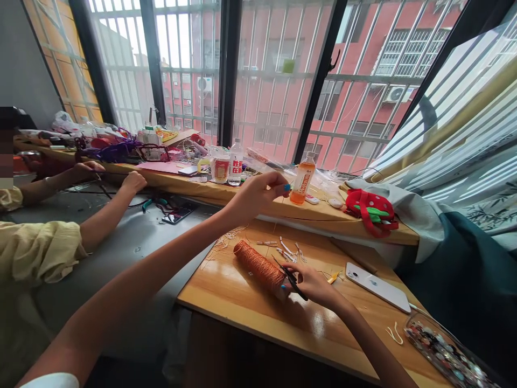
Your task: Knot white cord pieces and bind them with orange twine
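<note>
My left hand [264, 195] is raised above the table, thumb and fingers pinched together on what looks like a fine thread, barely visible. Below it lies a large spool of orange thread [258, 264], slanting across the wooden table. My right hand [310, 283] grips a pair of black scissors [295, 281] at the near end of the spool. The scissors' blades are slightly apart and point up and left over the wound thread. Several white cord scraps [287, 249] lie just behind the spool.
A white phone [377, 286] with a cable and a box of beads [448, 350] are on the right. Bottles, including an amber one [302, 180], and a red strawberry-patterned pouch [369, 210] sit on the ledge. At left, a co-worker's hands [133, 182] handle dark cord.
</note>
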Tool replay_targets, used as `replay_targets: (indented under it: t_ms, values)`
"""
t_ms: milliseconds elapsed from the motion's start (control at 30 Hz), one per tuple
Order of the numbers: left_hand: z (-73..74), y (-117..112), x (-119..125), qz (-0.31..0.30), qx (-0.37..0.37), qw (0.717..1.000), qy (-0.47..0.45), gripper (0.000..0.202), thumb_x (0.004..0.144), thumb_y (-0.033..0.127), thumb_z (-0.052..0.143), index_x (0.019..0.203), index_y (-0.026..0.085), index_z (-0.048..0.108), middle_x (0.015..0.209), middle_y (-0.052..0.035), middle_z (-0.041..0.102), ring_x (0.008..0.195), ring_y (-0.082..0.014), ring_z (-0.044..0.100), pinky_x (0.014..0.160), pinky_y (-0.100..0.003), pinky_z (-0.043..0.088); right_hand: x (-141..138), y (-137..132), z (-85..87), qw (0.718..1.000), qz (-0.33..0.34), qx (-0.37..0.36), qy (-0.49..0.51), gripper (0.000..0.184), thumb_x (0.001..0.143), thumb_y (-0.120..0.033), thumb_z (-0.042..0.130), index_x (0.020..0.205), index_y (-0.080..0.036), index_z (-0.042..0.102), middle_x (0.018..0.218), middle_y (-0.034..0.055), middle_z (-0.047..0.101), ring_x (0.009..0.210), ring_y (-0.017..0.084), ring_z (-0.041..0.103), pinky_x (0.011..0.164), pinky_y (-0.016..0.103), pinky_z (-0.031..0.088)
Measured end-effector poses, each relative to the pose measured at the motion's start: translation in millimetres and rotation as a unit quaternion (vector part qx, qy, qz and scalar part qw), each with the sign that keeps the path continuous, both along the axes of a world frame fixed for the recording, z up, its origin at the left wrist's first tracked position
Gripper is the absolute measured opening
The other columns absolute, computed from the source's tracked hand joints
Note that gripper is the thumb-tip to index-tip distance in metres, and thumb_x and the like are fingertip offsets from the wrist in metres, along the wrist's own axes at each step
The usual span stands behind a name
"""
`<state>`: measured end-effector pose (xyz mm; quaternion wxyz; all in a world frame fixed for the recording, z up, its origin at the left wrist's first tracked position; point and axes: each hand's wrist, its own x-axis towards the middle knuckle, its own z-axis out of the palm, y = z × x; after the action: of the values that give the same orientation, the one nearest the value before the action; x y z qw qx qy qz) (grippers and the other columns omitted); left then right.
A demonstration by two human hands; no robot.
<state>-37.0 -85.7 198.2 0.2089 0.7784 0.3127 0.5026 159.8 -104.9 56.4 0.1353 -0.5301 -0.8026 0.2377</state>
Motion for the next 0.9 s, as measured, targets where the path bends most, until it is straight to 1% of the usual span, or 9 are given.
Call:
replay_targets:
  t_ms: [67,167,300,367,500,600,667,733,900]
  values:
    - [4.4,1.4,2.9,0.0,0.004,1.0,-0.004,0.01,0.073,0.019,0.045,0.066,0.015,0.051,0.067,0.0005,0.058,0.061,-0.0073,0.048,0.061,-0.023,0.037,2.1,2.5,2.2,1.0,0.001,0.021,0.015,0.042,0.066,-0.031,0.052,0.106,-0.018,0.053,0.087,0.0029,0.061,0.07,0.015,0.054,0.061,0.024,0.039]
    - [11.7,7.1,8.1,-0.005,0.003,1.0,-0.01,0.01,0.073,0.019,0.045,0.066,0.014,0.05,0.065,0.0009,0.058,0.06,-0.0069,0.048,0.059,-0.022,0.037,5.6,3.2,8.0,0.998,0.005,0.057,0.02,0.047,0.065,-0.037,0.054,0.108,-0.018,0.052,0.096,0.0046,0.059,0.078,0.017,0.054,0.066,0.025,0.039]
    - [20.8,15.6,13.1,-0.016,-0.004,1.0,-0.025,0.008,0.073,0.017,0.045,0.066,0.014,0.049,0.065,0.0008,0.057,0.06,-0.0065,0.049,0.056,-0.021,0.037,5.4,-1.1,17.0,0.996,0.028,0.073,-0.03,0.054,0.061,-0.04,0.058,0.111,-0.02,0.05,0.106,0.0057,0.055,0.091,0.02,0.05,0.077,0.028,0.037]
    - [23.0,17.6,14.0,-0.017,-0.003,0.999,-0.035,0.008,0.073,0.016,0.044,0.067,0.014,0.048,0.064,0.0009,0.056,0.06,-0.0063,0.049,0.055,-0.02,0.037,2.8,-2.0,18.2,0.995,0.029,0.072,-0.056,0.057,0.059,-0.04,0.06,0.112,-0.022,0.049,0.109,0.0061,0.052,0.095,0.021,0.049,0.078,0.028,0.036]
    - [22.5,16.3,14.2,-0.02,-0.005,0.999,-0.041,0.009,0.073,0.016,0.043,0.066,0.014,0.047,0.063,0.0012,0.056,0.061,-0.0061,0.049,0.056,-0.02,0.038,-3.4,2.8,14.2,0.992,-0.005,0.071,-0.105,0.058,0.06,-0.044,0.058,0.113,-0.024,0.048,0.106,0.0065,0.052,0.092,0.022,0.051,0.072,0.028,0.038]
    - [21.5,15.1,14.1,-0.024,-0.012,0.999,-0.042,0.009,0.073,0.017,0.044,0.065,0.014,0.047,0.063,0.0011,0.056,0.061,-0.0062,0.05,0.056,-0.02,0.039,-7.3,7.5,13.0,0.984,-0.029,0.094,-0.148,0.051,0.063,-0.044,0.056,0.111,-0.027,0.049,0.103,0.0052,0.053,0.088,0.022,0.053,0.066,0.026,0.037]
    - [21.6,15.7,14.0,-0.024,-0.012,0.999,-0.045,0.008,0.073,0.017,0.044,0.066,0.014,0.047,0.063,0.001,0.056,0.061,-0.0062,0.05,0.057,-0.02,0.039,-9.9,8.8,15.0,0.977,-0.042,0.113,-0.174,0.044,0.067,-0.043,0.052,0.108,-0.03,0.05,0.099,0.0034,0.055,0.084,0.02,0.054,0.06,0.024,0.036]
    - [21.9,16.8,13.9,-0.024,-0.009,0.999,-0.045,0.008,0.073,0.018,0.044,0.067,0.014,0.048,0.063,0.001,0.055,0.061,-0.0063,0.05,0.057,-0.021,0.039,-12.5,8.9,18.5,0.971,-0.054,0.127,-0.197,0.041,0.069,-0.043,0.048,0.109,-0.031,0.049,0.096,0.0022,0.055,0.081,0.019,0.055,0.055,0.023,0.034]
    - [21.5,17.9,14.4,-0.026,0.003,0.999,-0.036,0.008,0.073,0.017,0.043,0.068,0.013,0.049,0.065,0.0012,0.056,0.063,-0.0065,0.05,0.058,-0.021,0.038,-17.8,7.1,26.8,0.956,-0.061,0.154,-0.242,0.042,0.071,-0.045,0.045,0.11,-0.03,0.048,0.095,0.0031,0.056,0.081,0.02,0.056,0.056,0.024,0.033]
